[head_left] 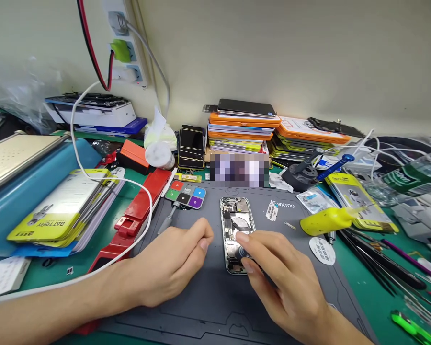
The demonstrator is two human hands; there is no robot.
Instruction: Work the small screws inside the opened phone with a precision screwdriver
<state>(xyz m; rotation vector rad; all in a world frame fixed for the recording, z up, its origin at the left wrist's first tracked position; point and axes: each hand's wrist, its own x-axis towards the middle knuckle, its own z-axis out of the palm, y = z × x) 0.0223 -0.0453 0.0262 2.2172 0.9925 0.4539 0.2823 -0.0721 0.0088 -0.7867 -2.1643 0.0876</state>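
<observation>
Pinching dark tool point(243, 252) over opened phone point(236, 225), right hand point(283, 282); left hand point(172, 268) curled beside it on mat point(208, 306), contents unclear

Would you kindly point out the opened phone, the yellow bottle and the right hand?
opened phone point(236, 218): head view, exposed insides.
yellow bottle point(323, 221): head view, middle of body.
right hand point(287, 282): head view, back of hand.

**Opened phone point(237, 215) on the grey mat point(208, 302)**

The right hand point(283, 278) pinches a small screwdriver point(243, 252) over the opened phone's lower half. The left hand point(172, 263) rests just left of the phone, fingers curled in. A yellow bottle point(326, 219) lies to the phone's right, and a coloured screw tray point(186, 193) sits behind it to the left.
</observation>
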